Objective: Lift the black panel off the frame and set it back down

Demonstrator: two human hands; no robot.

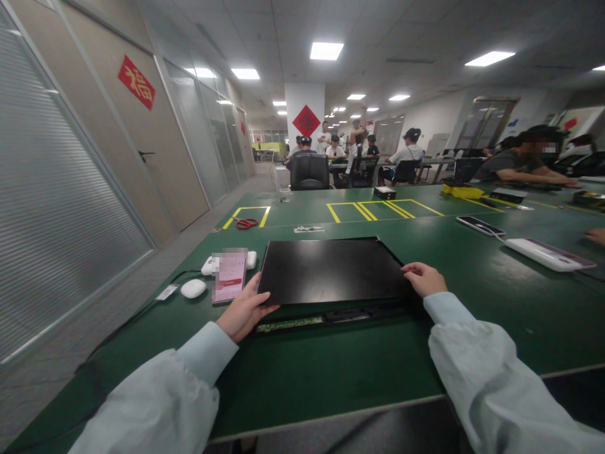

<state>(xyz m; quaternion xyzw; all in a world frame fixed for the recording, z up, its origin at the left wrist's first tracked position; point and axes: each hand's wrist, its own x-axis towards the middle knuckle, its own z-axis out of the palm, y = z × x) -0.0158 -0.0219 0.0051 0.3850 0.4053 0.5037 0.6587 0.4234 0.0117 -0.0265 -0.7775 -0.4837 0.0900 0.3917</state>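
Observation:
A flat black screen panel (331, 271) lies at a slight tilt over a dark tray-like housing (368, 313), its near edge raised. Along the gap at the front shows a green circuit board strip (295, 324). My left hand (246, 309) grips the panel's near left corner, thumb on top and fingers beneath. At the right side, my right hand (425, 279) is closed in a pinch on the panel's edge; whether it also touches the housing rim I cannot tell. The panel hides most of the housing's inside.
Left of the panel are a pink-screened phone (230, 275), a white round case (193, 289) and a cable (137, 315). Red scissors (246, 223) lie beyond on the green table (368, 378). To the right are another phone (479, 225) and a white device (543, 254). A person (524, 157) sits at far right.

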